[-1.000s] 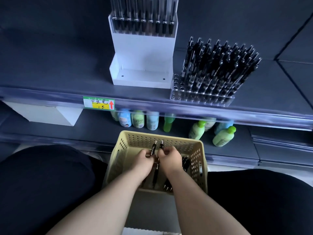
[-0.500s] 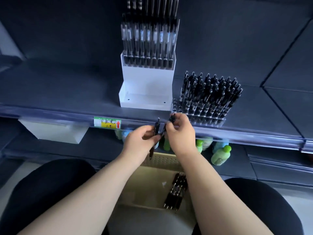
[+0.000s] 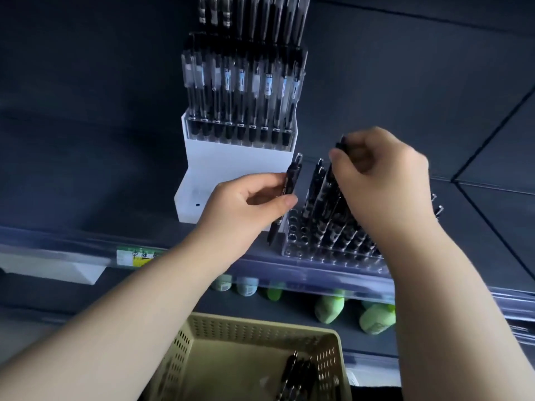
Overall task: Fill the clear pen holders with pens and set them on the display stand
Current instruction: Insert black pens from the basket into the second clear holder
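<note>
Right hand point(image 3: 382, 183) fingers curled, pinching the top of a black pen point(image 3: 338, 146) above the clear pen holder point(image 3: 295, 244); left hand point(image 3: 246, 204) grips a second pen point(image 3: 293, 175) just beside the holder. Step judged: loading; the next move calls for aligning the tip with a free hole near the left edge. The holder is mostly full and stands on the shelf point(image 3: 86, 204) beside the white display stand point(image 3: 225, 169).

Black pens point(image 3: 327, 209), white display stand point(image 3: 231, 166), beige perforated basket point(image 3: 249, 334), green bottles point(image 3: 376, 318)

Up out of the yellow basket point(image 3: 260, 328) to shelf level: left hand point(image 3: 246, 204) gripping a black pen point(image 3: 291, 180) beside the clear pen holder point(image 3: 292, 241), right hand point(image 3: 382, 180) over it (pinching a second pen point(image 3: 340, 146)).
</note>
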